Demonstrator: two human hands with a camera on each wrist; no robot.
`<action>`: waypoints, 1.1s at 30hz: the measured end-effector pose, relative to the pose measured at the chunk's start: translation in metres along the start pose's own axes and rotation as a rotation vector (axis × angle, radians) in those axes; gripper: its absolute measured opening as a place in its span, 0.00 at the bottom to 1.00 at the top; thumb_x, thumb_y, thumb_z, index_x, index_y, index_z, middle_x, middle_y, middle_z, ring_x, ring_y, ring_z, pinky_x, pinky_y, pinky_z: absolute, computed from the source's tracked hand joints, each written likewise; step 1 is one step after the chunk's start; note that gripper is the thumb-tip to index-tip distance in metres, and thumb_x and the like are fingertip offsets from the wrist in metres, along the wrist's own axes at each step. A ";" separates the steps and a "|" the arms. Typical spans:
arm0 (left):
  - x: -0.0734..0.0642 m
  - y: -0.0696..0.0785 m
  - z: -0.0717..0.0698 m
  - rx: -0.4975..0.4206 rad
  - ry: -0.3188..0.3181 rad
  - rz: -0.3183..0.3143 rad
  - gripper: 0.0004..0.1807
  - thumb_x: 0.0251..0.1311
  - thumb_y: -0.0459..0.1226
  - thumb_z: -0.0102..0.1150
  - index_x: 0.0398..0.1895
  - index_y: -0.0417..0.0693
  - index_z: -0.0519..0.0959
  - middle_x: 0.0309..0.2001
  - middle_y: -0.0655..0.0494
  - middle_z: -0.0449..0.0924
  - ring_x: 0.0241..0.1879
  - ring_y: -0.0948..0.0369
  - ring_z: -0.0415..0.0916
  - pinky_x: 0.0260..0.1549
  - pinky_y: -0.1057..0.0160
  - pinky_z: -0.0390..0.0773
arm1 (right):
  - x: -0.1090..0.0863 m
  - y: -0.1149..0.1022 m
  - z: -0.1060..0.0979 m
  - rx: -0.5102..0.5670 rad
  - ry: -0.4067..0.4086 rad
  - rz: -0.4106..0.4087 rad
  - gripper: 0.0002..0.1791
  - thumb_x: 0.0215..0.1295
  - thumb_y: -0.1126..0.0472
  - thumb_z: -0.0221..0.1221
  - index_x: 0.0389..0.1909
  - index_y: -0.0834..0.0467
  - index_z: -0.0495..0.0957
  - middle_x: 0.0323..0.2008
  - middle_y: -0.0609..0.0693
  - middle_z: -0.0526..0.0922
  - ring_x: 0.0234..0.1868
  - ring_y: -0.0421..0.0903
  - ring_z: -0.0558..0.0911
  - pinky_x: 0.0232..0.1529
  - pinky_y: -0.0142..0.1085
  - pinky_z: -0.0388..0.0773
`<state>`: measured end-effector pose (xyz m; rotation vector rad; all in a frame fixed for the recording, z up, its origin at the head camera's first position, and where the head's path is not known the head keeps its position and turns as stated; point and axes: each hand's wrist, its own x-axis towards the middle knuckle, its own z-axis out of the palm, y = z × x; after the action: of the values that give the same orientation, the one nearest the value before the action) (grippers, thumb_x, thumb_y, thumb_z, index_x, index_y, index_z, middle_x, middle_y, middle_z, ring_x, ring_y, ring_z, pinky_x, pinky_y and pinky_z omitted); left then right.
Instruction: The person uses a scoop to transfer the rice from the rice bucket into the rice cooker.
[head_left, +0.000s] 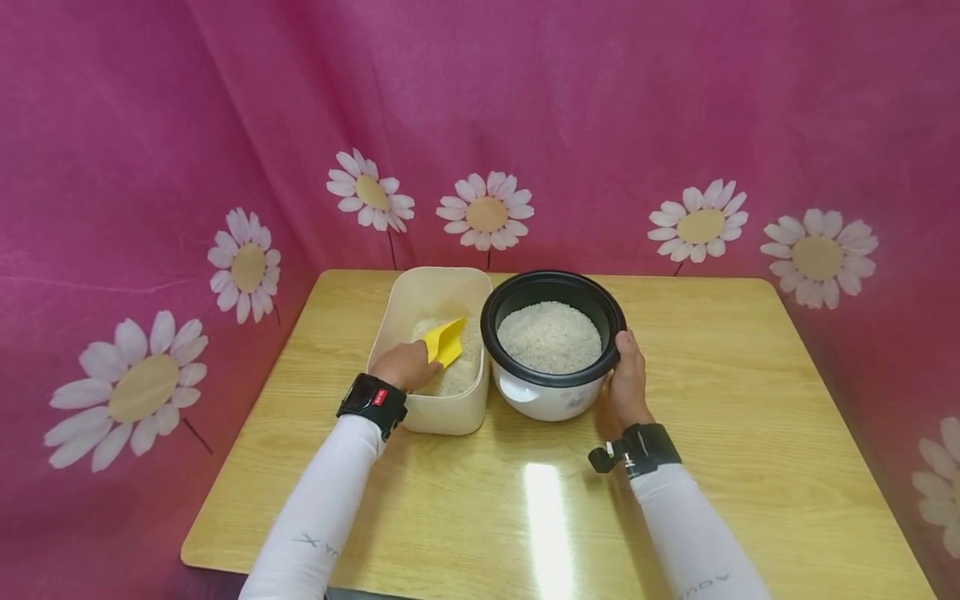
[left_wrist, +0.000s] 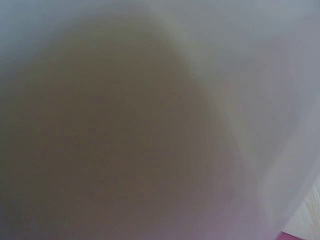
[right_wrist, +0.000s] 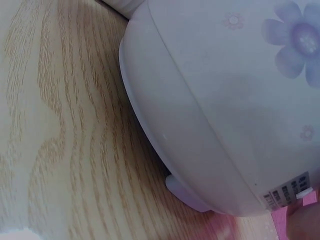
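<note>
My left hand (head_left: 407, 367) reaches over the near rim of a cream plastic bin (head_left: 442, 414) and grips a yellow scoop (head_left: 446, 342) at its handle end. The scoop is down among the rice (head_left: 453, 382) inside. Just right of the bin stands a white rice cooker (head_left: 551, 403) with a black rim, rice (head_left: 551, 337) heaped in its pot. My right hand (head_left: 628, 382) holds the cooker's right side, thumb up at the rim. In the right wrist view the cooker's flowered white side (right_wrist: 225, 100) fills much of the picture. The left wrist view is a blur.
Both containers stand toward the back of a light wooden table (head_left: 450, 517). A pink curtain (head_left: 585, 108) with daisies hangs close behind it and along both sides. The bin and the cooker stand side by side, their rims nearly meeting.
</note>
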<state>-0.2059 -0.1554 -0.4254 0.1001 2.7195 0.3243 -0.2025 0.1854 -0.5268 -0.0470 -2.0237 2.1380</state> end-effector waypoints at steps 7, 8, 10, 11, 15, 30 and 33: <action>0.001 -0.001 0.001 -0.012 -0.041 0.078 0.21 0.74 0.51 0.55 0.48 0.40 0.78 0.32 0.52 0.74 0.34 0.55 0.74 0.34 0.61 0.69 | 0.001 0.000 0.002 0.023 0.005 -0.027 0.32 0.77 0.35 0.37 0.75 0.41 0.68 0.77 0.40 0.67 0.81 0.38 0.59 0.85 0.45 0.42; 0.002 -0.001 0.001 -0.015 -0.052 0.077 0.21 0.74 0.51 0.54 0.47 0.41 0.78 0.32 0.52 0.74 0.35 0.55 0.74 0.35 0.61 0.69 | 0.001 0.000 0.003 0.026 0.006 -0.030 0.32 0.77 0.35 0.37 0.75 0.41 0.68 0.77 0.41 0.67 0.81 0.38 0.59 0.85 0.45 0.42; 0.002 -0.001 0.001 -0.017 -0.056 0.080 0.21 0.75 0.51 0.53 0.47 0.40 0.79 0.32 0.52 0.74 0.35 0.55 0.74 0.35 0.61 0.69 | 0.001 0.000 0.003 0.038 0.004 -0.042 0.32 0.77 0.37 0.37 0.75 0.42 0.68 0.77 0.42 0.68 0.81 0.38 0.60 0.85 0.44 0.43; 0.002 -0.001 0.000 -0.018 -0.058 0.080 0.21 0.75 0.51 0.53 0.47 0.40 0.79 0.32 0.52 0.75 0.35 0.56 0.74 0.35 0.61 0.69 | 0.001 0.000 0.003 0.043 0.004 -0.047 0.32 0.77 0.37 0.37 0.75 0.43 0.69 0.77 0.43 0.68 0.80 0.38 0.61 0.85 0.44 0.43; 0.001 0.000 -0.001 -0.035 -0.068 0.087 0.21 0.76 0.51 0.51 0.43 0.41 0.79 0.29 0.53 0.77 0.31 0.57 0.75 0.33 0.62 0.70 | 0.001 0.001 0.003 0.062 0.007 -0.062 0.31 0.78 0.39 0.37 0.73 0.45 0.70 0.74 0.45 0.71 0.78 0.38 0.64 0.84 0.43 0.46; 0.004 -0.002 0.001 -0.065 -0.128 0.088 0.24 0.79 0.52 0.46 0.33 0.43 0.79 0.25 0.55 0.76 0.28 0.57 0.73 0.31 0.62 0.69 | 0.000 0.003 0.002 0.039 0.008 -0.045 0.32 0.77 0.36 0.36 0.73 0.42 0.71 0.74 0.42 0.71 0.78 0.37 0.63 0.85 0.45 0.43; 0.004 -0.002 0.001 -0.071 -0.134 0.087 0.25 0.79 0.52 0.45 0.35 0.41 0.80 0.25 0.54 0.77 0.28 0.57 0.73 0.32 0.62 0.69 | 0.000 0.003 0.002 0.044 0.007 -0.043 0.32 0.77 0.36 0.37 0.73 0.42 0.71 0.74 0.42 0.71 0.78 0.37 0.62 0.85 0.45 0.43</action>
<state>-0.2093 -0.1567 -0.4280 0.2132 2.5729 0.4239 -0.2031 0.1838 -0.5298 -0.0037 -1.9548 2.1522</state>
